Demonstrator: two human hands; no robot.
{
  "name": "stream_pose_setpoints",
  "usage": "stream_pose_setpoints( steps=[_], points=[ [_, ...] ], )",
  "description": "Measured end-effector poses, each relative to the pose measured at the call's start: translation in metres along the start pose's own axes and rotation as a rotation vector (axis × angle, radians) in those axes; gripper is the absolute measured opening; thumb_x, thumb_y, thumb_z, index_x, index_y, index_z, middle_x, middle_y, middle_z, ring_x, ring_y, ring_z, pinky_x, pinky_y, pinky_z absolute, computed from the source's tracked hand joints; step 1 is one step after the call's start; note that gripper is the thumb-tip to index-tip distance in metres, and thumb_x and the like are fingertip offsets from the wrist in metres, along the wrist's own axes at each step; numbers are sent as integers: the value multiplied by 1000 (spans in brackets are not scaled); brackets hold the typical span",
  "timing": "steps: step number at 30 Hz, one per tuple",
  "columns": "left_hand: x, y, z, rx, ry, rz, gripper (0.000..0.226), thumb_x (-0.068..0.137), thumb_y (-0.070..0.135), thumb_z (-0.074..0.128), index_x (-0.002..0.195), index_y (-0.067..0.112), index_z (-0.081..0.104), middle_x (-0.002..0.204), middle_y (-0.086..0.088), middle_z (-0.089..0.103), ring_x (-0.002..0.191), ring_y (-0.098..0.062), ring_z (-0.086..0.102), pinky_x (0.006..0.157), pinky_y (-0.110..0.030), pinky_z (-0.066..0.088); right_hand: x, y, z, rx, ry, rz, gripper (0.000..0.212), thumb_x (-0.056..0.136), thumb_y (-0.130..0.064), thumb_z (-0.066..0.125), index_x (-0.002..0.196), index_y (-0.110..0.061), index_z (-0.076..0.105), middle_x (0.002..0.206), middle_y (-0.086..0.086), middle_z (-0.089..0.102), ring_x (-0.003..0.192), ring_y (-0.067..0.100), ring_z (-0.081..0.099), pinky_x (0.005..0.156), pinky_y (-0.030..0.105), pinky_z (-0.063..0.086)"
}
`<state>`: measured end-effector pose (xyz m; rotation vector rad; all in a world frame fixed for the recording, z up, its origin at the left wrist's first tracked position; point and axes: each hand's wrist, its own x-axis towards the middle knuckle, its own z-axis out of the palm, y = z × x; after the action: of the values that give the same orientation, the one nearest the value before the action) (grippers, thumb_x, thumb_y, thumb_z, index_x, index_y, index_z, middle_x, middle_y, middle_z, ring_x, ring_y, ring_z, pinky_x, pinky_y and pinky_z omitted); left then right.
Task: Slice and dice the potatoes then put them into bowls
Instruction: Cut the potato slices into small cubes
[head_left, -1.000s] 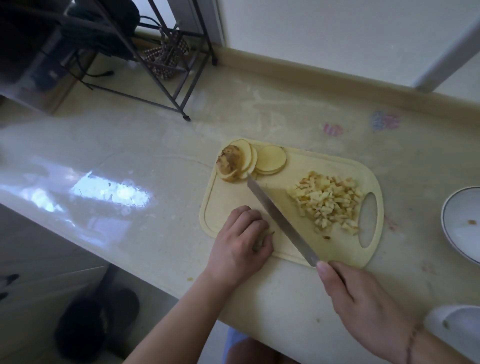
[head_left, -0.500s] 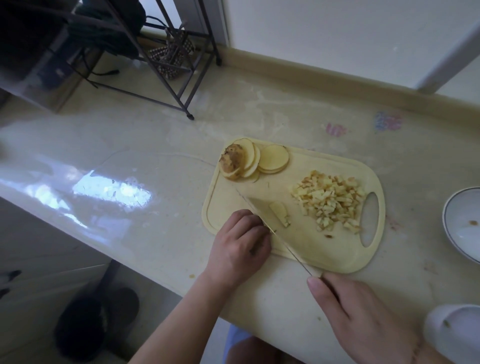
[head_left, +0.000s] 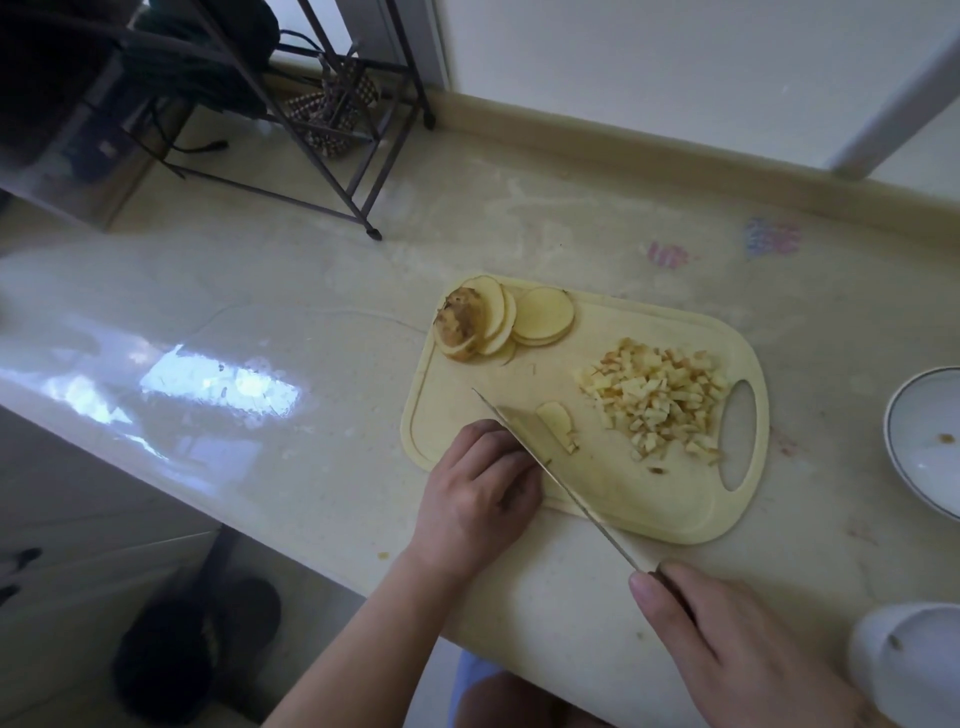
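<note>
Midway through dicing, the right hand (head_left: 727, 639) is gripping the long steel knife (head_left: 550, 457), cutting strips beside the left hand's (head_left: 480, 493) curled fingers, whose hold I cannot tell; next, crosswise cuts.

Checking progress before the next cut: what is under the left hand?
The left hand rests curled on the board, beside the knife. Cut strips lie past the blade. Whatever potato it holds is covered.

Glossy cream countertop (head_left: 311, 291) w/ bright light reflection at left, raised beige back edge (head_left: 623, 150) along a white wall (head_left: 649, 62). Dark metal rack (head_left: 311, 119) stands at far-left corner; dim floor below near edge.
</note>
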<state>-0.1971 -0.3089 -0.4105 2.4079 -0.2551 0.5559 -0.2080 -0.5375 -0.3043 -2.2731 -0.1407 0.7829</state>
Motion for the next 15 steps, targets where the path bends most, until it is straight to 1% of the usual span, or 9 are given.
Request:
stream_pose_setpoints(
  steps=[3,4,6,7,9,11,15],
  points=[
    [0,-1,0,-5,-5,0,3,85,2,77,87,0,77,94,-9,73,96,-31,69,84,-38,56,3,1,3,-18,5,7,71,80,-72,19,79,-11,55,77,11,65,80,11,55,73,23,40],
    [1,-1,0,-5,-9,1,3,85,2,77,87,0,77,94,-10,73,96,-31,69,84,-38,56,6,2,5,-18,-4,-6,73,80,-75,17,77,-12,54,75,9,64,75,12,56,72,26,40],
    [1,-1,0,-7,-15,2,3,86,2,76,87,0,77,95,-10,73,96,-32,68,83,-39,56,14,4,11,-6,-20,-59,78,77,-85,12,69,-16,48,71,1,61,62,12,55,65,29,41],
    [1,-1,0,-8,-16,1,3,86,2,76,87,0,77,95,-10,73,97,-32,68,83,-39,56,18,5,13,2,-24,-76,75,77,-85,13,67,-18,46,70,-1,59,60,11,54,62,29,42],
    [1,-1,0,-10,-19,0,4,86,3,76,88,0,77,96,-10,73,97,-32,68,83,-39,56,26,3,17,9,-30,-97,66,82,-80,18,65,-21,43,64,-5,55,59,11,52,58,26,41],
    [1,-1,0,-16,-19,-3,4,87,3,76,88,0,77,96,-10,72,96,-31,68,83,-39,56,30,2,17,10,-19,-110,61,85,-75,20,63,-22,41,60,-7,53,55,12,50,53,22,36],
    [1,-1,0,-9,2,-6,4,84,2,77,82,0,74,90,-10,69,92,-30,66,84,-37,56,29,5,6,16,14,-92,63,82,-74,21,61,-18,42,58,0,54,52,12,50,52,24,36]
  ],
)
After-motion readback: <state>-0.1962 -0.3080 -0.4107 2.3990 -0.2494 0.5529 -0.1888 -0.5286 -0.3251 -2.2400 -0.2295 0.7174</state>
